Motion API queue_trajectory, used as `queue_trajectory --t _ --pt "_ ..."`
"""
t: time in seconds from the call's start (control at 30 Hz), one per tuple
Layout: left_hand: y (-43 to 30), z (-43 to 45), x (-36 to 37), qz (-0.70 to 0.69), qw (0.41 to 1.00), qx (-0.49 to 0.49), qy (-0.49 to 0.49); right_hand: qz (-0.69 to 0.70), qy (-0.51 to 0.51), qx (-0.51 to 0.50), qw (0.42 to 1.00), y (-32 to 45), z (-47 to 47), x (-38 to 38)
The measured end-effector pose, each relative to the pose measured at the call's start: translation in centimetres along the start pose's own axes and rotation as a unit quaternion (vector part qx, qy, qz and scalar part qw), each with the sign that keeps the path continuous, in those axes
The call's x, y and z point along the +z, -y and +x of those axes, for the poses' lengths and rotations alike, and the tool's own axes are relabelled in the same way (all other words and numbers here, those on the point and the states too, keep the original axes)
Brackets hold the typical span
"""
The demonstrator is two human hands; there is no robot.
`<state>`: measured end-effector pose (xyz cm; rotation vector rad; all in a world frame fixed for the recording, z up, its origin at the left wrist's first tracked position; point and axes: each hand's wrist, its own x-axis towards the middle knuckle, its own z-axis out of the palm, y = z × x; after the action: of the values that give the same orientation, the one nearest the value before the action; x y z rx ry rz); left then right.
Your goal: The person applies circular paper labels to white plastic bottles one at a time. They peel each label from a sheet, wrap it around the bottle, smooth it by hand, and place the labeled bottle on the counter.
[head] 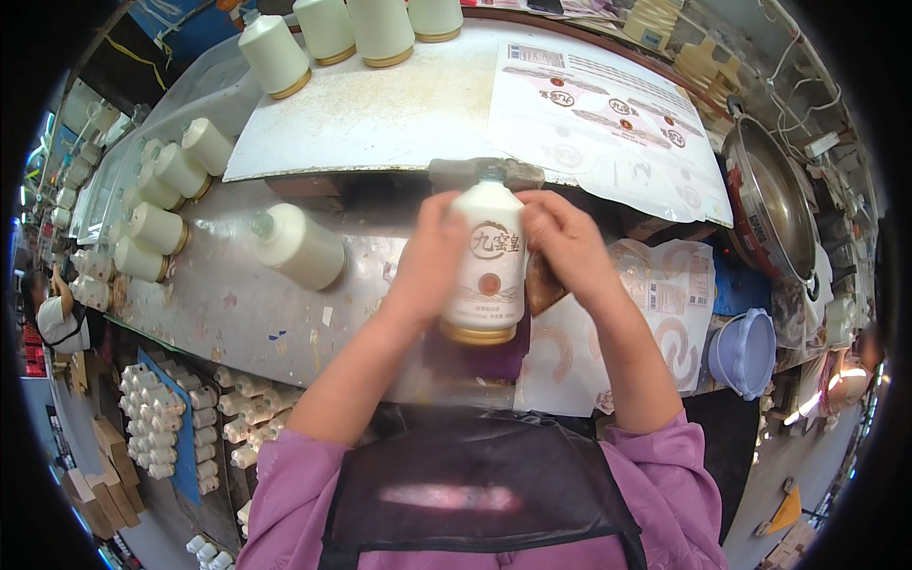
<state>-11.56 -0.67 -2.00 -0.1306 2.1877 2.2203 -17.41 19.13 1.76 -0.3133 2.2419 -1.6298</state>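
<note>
A cream-white bottle with a gold base band and a printed decal of writing, a ring and a red seal is between my hands. My left hand, blurred, grips its left side. Against the opposite shoulder are the curled fingers of my right hand. A brown flat piece juts out below that palm and seems held in it; its kind is unclear. Beneath the bottle lies a purple cloth. The clear neck reaches a greyish padded block at the shelf edge.
One plain bottle stands on the metal table, left of my hands. Several more are grouped farther left. Decal sheets lie on the white raised board and at the right. A metal pan and blue bucket stand right.
</note>
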Motion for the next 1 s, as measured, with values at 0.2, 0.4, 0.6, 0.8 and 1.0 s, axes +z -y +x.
queue_trajectory --t 0.2,0.4,0.6,0.8,1.0 --pt "1.1 -2.8 -0.9 -0.069 0.996 0.031 -0.038 -0.029 -0.045 -0.196 0.979 3.4 -4.8 0.6" --pt "2.8 -4.0 -0.1 -0.003 0.996 0.058 -0.06 -0.269 -0.222 -0.332 0.876 2.2 -2.4 0.8" --pt "3.4 -4.7 -0.1 0.026 0.994 0.09 -0.055 -0.171 -0.107 -0.451 0.869 -0.2 -6.5 2.7" --pt "3.1 -4.5 0.5 -0.056 0.994 0.083 -0.047 -0.032 -0.24 -0.225 0.944 -0.5 -4.4 3.6" --pt "1.9 -4.7 0.0 -0.176 0.984 0.032 -0.024 -0.123 -0.155 -0.351 0.915 0.7 -3.8 1.7"
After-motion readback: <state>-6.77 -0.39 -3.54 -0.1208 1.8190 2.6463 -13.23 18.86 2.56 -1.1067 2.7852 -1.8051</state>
